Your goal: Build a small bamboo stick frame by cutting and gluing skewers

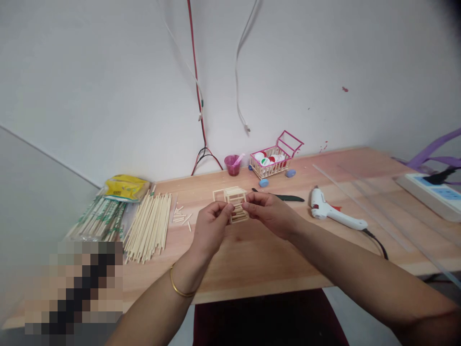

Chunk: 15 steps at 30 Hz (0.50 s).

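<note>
Sticks in loose pile at nine o'clock, left hand pinches left side of small stick frame, this frame at dial's centre between both hands, right hand pinches its right side, toy cart at one o'clock, white glue gun at three o'clock

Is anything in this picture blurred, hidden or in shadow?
In the head view, a blocky mosaic hides the lower left of the table; the top right corner falls into a dark blur; the pale wall looks softly lit, with a faint shadow beside the white cable; the stick frame shows small, its finest joints too small to judge.
</note>
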Motion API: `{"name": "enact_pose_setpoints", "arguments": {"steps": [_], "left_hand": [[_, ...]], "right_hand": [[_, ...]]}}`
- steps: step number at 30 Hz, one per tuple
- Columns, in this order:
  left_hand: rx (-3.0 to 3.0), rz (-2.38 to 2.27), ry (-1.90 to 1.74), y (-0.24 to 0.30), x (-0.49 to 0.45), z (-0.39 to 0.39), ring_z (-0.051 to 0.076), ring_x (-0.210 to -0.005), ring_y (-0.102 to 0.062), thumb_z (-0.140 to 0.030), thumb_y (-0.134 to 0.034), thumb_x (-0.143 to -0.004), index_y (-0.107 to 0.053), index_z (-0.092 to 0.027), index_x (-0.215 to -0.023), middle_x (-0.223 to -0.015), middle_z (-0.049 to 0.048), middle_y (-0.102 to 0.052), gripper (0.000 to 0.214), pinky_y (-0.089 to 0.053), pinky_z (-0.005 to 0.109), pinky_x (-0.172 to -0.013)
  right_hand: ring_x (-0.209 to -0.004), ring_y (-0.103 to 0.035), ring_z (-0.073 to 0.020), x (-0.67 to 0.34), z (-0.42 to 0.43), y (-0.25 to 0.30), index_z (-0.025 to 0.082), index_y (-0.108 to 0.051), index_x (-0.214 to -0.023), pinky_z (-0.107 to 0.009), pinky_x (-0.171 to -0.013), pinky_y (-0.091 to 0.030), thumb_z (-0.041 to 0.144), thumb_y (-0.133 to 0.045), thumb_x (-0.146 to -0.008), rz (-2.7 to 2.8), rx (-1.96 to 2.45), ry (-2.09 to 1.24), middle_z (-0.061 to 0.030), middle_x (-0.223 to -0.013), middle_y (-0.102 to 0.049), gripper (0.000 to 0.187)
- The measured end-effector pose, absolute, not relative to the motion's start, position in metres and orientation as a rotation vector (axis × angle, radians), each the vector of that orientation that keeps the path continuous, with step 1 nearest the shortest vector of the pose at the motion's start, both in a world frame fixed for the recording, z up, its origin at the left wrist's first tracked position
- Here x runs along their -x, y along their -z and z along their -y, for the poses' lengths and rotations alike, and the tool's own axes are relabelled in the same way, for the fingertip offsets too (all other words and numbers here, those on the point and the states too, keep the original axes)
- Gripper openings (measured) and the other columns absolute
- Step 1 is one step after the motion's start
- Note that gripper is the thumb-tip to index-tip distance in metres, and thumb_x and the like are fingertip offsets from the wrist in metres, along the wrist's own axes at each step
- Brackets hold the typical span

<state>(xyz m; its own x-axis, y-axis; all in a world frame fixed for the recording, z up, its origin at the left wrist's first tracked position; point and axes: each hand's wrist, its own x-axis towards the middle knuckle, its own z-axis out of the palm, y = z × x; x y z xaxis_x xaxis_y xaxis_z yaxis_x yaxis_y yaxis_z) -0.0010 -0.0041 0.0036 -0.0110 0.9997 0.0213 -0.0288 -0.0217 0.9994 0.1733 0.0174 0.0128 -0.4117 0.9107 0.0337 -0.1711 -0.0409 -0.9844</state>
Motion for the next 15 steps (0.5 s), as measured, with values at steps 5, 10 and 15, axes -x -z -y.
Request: {"name": "enact_pose_setpoints", "arguments": {"steps": [5,10,15], "left_hand": [[-1.067,-1.102,-1.274,-0.011,-0.005,0.007,0.012,-0.062,-0.057,-0.046,-0.070,-0.073,-0.068,-0.014,-0.074,-0.068,0.0025,-0.065,0.032,-0.049,0.026,-0.064],[-1.002,-1.032,-1.291,-0.018,-0.009,0.010,0.014,-0.064,-0.060,-0.049,-0.067,-0.075,-0.070,-0.013,-0.079,-0.072,0.0052,-0.068,0.037,-0.051,0.030,-0.066],[-1.126,-1.161,-1.272,-0.010,-0.003,0.007,0.011,-0.061,-0.057,-0.040,-0.074,-0.071,-0.069,-0.014,-0.074,-0.066,0.0009,-0.064,0.026,-0.048,0.023,-0.062]], "right_hand": [[-0.060,-0.038,-0.0097,-0.172,-0.017,-0.012,0.018,-0.060,-0.072,-0.026,-0.059,-0.031,0.043,-0.073,-0.072,1.328,0.846,-1.609,0.0039,-0.065,-0.047,0.027],[-0.060,-0.039,-0.0098,-0.171,-0.017,-0.011,0.019,-0.060,-0.075,-0.026,-0.059,-0.033,0.044,-0.072,-0.071,1.310,0.857,-1.613,0.0032,-0.068,-0.050,0.029],[-0.059,-0.038,-0.0102,-0.170,-0.014,-0.018,0.019,-0.056,-0.069,-0.026,-0.058,-0.031,0.045,-0.070,-0.073,1.392,0.903,-1.500,0.0047,-0.062,-0.046,0.030]]}}
